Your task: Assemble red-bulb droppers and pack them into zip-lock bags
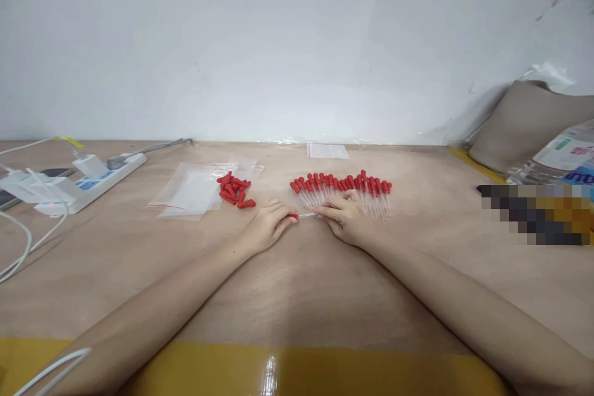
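My left hand (269, 224) is closed in a pinch on a red rubber bulb (292, 216). A thin clear dropper tube (305, 215) runs sideways between that bulb and my right hand (346, 218), whose fingers pinch its other end. Whether the tube sits inside the bulb I cannot tell. Just beyond my hands lies a row of droppers (320, 182) with red bulbs pointing away from me. Bare clear tubes (281, 192) lie at the row's left, partly hidden by my left hand. A small pile of loose red bulbs (234, 185) rests farther left.
Clear zip bags (185, 189) lie left of the loose bulbs, and another bag (327, 151) lies near the wall. A white power strip (97, 184) with chargers and cables stands at left. A plastic bottle (559, 151) and a grey-brown object (520, 124) are at right.
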`<state>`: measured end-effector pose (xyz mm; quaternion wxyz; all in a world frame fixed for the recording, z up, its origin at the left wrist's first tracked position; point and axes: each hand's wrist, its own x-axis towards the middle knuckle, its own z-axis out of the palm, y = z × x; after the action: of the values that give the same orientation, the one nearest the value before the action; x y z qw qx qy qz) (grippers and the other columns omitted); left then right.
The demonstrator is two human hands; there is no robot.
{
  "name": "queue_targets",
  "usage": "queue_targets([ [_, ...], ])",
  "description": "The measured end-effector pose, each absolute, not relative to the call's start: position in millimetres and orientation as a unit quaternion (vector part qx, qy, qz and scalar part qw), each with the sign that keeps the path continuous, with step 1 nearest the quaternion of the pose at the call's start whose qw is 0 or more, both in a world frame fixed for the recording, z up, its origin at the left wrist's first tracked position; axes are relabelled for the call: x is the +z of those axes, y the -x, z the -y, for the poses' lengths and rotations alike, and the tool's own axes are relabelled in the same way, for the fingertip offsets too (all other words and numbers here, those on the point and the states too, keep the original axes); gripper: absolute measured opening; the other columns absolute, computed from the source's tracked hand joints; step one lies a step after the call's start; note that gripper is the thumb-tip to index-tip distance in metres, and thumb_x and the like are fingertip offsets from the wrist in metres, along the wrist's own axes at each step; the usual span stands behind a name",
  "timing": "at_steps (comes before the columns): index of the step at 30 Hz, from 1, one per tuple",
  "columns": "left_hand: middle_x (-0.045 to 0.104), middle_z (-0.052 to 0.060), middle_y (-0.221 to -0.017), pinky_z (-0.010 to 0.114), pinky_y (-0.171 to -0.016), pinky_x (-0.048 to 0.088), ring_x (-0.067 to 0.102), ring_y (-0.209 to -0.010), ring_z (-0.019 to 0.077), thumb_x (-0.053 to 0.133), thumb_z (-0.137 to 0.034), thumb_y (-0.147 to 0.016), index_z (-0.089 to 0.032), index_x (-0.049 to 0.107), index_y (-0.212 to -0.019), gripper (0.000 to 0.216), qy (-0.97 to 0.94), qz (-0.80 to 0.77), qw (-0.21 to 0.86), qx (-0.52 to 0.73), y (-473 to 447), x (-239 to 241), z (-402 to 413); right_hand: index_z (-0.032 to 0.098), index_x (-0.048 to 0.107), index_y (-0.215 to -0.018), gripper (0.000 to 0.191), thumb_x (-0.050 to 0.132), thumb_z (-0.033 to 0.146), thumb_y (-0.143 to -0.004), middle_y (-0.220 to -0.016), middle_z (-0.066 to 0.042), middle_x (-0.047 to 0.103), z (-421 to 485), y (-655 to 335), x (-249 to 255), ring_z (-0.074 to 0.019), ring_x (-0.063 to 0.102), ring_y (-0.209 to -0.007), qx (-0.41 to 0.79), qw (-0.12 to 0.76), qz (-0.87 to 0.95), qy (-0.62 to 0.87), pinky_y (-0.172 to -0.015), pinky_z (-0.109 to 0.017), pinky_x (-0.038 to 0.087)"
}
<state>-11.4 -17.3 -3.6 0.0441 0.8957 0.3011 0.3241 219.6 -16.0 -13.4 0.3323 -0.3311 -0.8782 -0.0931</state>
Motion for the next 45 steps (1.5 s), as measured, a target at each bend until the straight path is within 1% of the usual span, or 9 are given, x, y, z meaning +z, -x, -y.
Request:
queue_targets([
  [6,0.061,0.003,-0.075,0.029,-0.070,0.039,0.051,-0.072,0.0152,0.044,-0.025,-0.087,-0.017,0.056,-0.088,0.014,-0.899,-0.292,-0.007,0.325,12,-5,18,0.022,0.064,-0.098,0.027,0.041,0.016,-0.085,-0.077,-0.003,0.064,22,-219,-8,-0.0123,0.046,-0.063,-0.129,0.302,0.884,0.334,-0.068,-0.031,0.023],
  [12,0.061,0.004,-0.073,0.030,-0.070,0.038,0.051,-0.071,0.0154,0.045,-0.028,-0.086,-0.017,0.056,-0.085,0.015,-0.901,-0.292,-0.035,0.318,12,-6,20,0.018,0.063,-0.092,0.025,0.039,0.022,-0.087,-0.075,-0.003,0.063,26,-215,-7,-0.0121,0.046,-0.061,-0.120,0.283,0.891,0.335,-0.068,-0.032,0.022],
  [21,0.060,0.004,-0.072,0.030,-0.068,0.037,0.051,-0.070,0.0161,0.044,-0.030,-0.086,-0.017,0.057,-0.086,0.019,-0.908,-0.286,-0.036,0.305,9,-3,22,0.016,0.057,-0.073,0.027,0.036,0.022,-0.087,-0.068,-0.001,0.063,29,-206,2,-0.0111,0.046,-0.057,-0.043,0.229,0.904,0.359,-0.067,-0.030,0.020],
  [27,0.061,0.004,-0.072,0.030,-0.069,0.036,0.051,-0.071,0.0161,0.043,-0.031,-0.086,-0.016,0.058,-0.087,0.021,-0.907,-0.289,-0.044,0.304,10,-7,19,0.018,0.057,-0.071,0.029,0.035,0.022,-0.089,-0.070,0.001,0.065,30,-201,4,-0.0107,0.051,-0.058,0.035,0.220,0.897,0.383,-0.069,-0.030,0.021],
  [31,0.062,0.005,-0.075,0.032,-0.072,0.035,0.052,-0.076,0.0173,0.043,-0.034,-0.087,-0.018,0.059,-0.088,0.023,-0.903,-0.307,-0.069,0.294,11,-9,12,0.019,0.059,-0.072,0.031,0.035,0.026,-0.089,-0.071,0.001,0.066,29,-198,10,-0.0113,0.051,-0.059,0.053,0.211,0.893,0.395,-0.071,-0.030,0.023],
  [34,0.063,0.007,-0.092,0.035,-0.077,0.033,0.052,-0.088,0.0203,0.046,-0.039,-0.084,-0.019,0.057,-0.101,0.028,-0.887,-0.338,-0.103,0.297,14,-5,9,0.021,0.063,-0.071,0.025,0.044,0.029,-0.085,-0.071,0.001,0.066,28,-202,24,-0.0125,0.053,-0.062,0.050,0.199,0.895,0.397,-0.072,-0.030,0.025],
  [38,0.055,0.010,-0.112,0.040,-0.085,0.028,0.045,-0.104,0.0260,0.052,-0.044,-0.079,-0.019,0.050,-0.114,0.042,-0.824,-0.449,-0.142,0.314,25,2,7,0.021,0.065,-0.065,0.025,0.049,0.035,-0.078,-0.061,0.001,0.063,15,-229,39,-0.0135,0.054,-0.058,0.104,0.226,0.802,0.544,-0.060,-0.025,0.031],
  [41,0.055,0.010,-0.107,0.041,-0.083,0.027,0.044,-0.101,0.0271,0.053,-0.039,-0.078,-0.019,0.054,-0.105,0.034,-0.783,-0.520,-0.158,0.302,35,2,5,0.019,0.061,-0.055,0.030,0.049,0.040,-0.073,-0.056,-0.003,0.060,-2,-258,39,-0.0163,0.053,-0.057,0.055,0.255,0.664,0.701,-0.050,-0.025,0.030],
  [45,0.055,0.010,-0.101,0.041,-0.081,0.027,0.044,-0.098,0.0273,0.053,-0.038,-0.076,-0.019,0.055,-0.100,0.031,-0.764,-0.560,-0.155,0.281,42,-1,3,0.020,0.056,-0.053,0.028,0.047,0.039,-0.071,-0.057,-0.004,0.059,-18,-280,26,-0.0174,0.053,-0.057,0.011,0.241,0.603,0.761,-0.048,-0.025,0.028],
])
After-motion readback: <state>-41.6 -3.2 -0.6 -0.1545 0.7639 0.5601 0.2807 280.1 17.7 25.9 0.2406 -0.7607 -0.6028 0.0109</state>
